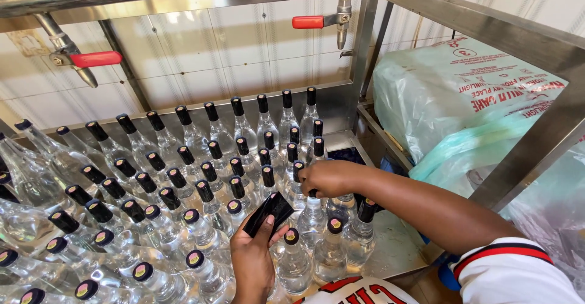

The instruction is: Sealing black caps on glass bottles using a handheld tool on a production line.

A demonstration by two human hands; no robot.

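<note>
At frame centre my right hand (329, 178) curls its fingers over a clear glass bottle's black cap (312, 192), while my left hand (253, 258) below pinches a bundle of black sleeves (269, 212).

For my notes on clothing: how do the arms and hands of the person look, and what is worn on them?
Both hands, the left hand and the right hand, are bare: no gloves, rings or watch visible. The forearms are uncovered. The right arm has a short white sleeve with red and dark trim.

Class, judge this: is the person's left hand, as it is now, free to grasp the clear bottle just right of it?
Probably not at once: the left hand is beside the bottle, nothing between, but already holds black sleeves.
</note>
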